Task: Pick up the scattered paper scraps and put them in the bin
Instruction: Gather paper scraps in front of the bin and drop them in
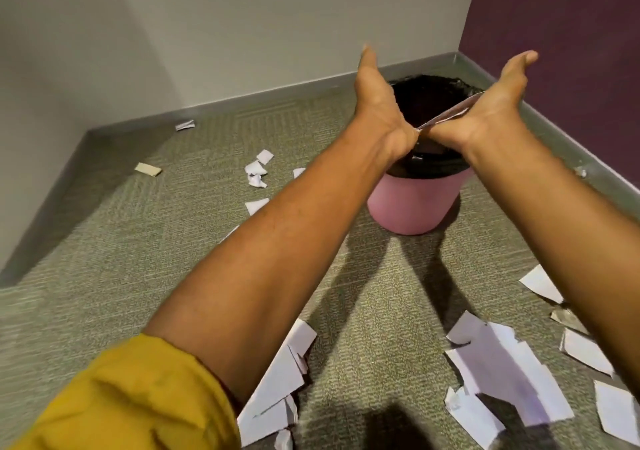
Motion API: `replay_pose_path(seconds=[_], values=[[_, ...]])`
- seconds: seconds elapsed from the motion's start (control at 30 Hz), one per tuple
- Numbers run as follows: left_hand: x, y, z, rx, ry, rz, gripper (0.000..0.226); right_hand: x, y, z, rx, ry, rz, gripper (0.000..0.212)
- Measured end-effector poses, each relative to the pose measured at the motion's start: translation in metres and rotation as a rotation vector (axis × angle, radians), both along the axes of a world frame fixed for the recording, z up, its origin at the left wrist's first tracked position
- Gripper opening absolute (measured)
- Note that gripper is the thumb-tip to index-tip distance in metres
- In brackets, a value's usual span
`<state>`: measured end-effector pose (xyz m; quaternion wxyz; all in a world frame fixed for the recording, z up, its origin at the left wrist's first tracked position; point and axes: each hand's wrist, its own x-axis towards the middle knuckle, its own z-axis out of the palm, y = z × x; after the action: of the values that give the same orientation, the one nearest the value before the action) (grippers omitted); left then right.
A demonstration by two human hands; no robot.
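A pink bin (415, 207) with a black liner stands on the carpet near the room's corner. Both my hands are held over its mouth, wrists close together and thumbs pointing up. My left hand (377, 110) and my right hand (495, 110) are spread apart like a V, and their fingers point away from me, mostly hidden. A thin paper scrap (450, 112), seen edge-on, lies between them against my right palm. White paper scraps lie on the floor: a large cluster (502, 370) at near right, another cluster (277, 390) under my left forearm, and small pieces (258, 172) left of the bin.
Grey-green carpet covers the floor. Walls with a grey skirting board meet behind the bin; the right wall is purple. A small scrap (185, 125) lies by the back wall and a beige piece (148, 169) lies farther left. My yellow sleeve fills the lower left.
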<state>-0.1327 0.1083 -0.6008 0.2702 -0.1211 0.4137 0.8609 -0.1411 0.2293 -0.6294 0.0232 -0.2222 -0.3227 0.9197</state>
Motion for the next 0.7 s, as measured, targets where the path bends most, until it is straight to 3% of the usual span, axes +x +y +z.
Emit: replay_pose_path(seconds=[0.1, 0.37, 0.43, 0.57, 0.7], values=[[-0.003, -0.014, 0.006, 0.025, 0.059, -0.041, 0.109, 0.001, -0.001, 0.011, -0.01, -0.06, -0.125, 0.114], [-0.041, -0.054, 0.003, -0.188, 0.166, -0.14, 0.118, -0.01, 0.009, 0.016, 0.087, -0.093, -0.218, 0.106], [-0.048, -0.071, 0.007, -0.287, 0.233, -0.195, 0.11, -0.01, 0.013, 0.02, 0.13, -0.098, -0.129, 0.096], [-0.052, -0.113, 0.006, -0.37, 0.336, -0.254, 0.096, -0.002, -0.003, 0.03, 0.375, -0.098, 0.155, 0.038], [-0.048, -0.163, -0.027, -0.414, 0.351, -0.331, 0.085, 0.01, -0.051, 0.03, 0.609, -0.044, 0.453, 0.025]])
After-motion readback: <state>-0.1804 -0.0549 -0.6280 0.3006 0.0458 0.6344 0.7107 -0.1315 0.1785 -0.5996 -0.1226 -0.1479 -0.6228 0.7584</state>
